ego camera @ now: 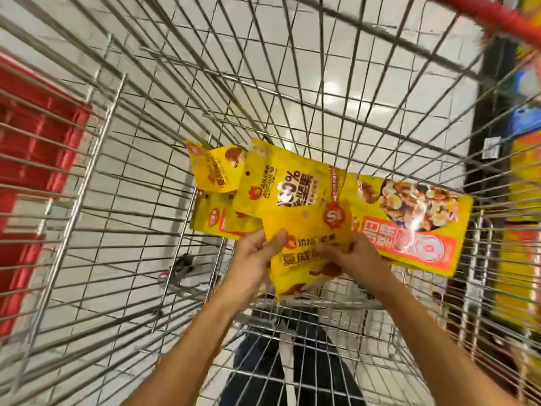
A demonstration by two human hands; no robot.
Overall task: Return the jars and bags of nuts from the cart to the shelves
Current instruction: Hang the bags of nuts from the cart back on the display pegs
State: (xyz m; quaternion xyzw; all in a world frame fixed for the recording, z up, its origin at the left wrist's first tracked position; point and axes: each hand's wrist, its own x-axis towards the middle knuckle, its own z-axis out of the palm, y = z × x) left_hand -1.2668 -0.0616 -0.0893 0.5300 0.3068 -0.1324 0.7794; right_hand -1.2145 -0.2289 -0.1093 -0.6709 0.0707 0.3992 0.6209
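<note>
I look down into a wire shopping cart (123,177). Several yellow bags of nuts lie in its near end. My left hand (254,259) and my right hand (351,256) both grip one small yellow bag (304,230), lifted slightly above the pile. Behind it lies a larger yellow bag with "100%" print (281,183). A wide yellow bag with a nut picture and an orange panel (409,218) lies to the right. Two smaller yellow bags (216,168) sit at the left of the pile. No jars are in view.
A red plastic basket or crate (35,159) stands left of the cart. Shelves with yellow and orange packages (524,183) run along the right. The cart's red handle (503,16) is at the top right. White floor tiles show through the wires.
</note>
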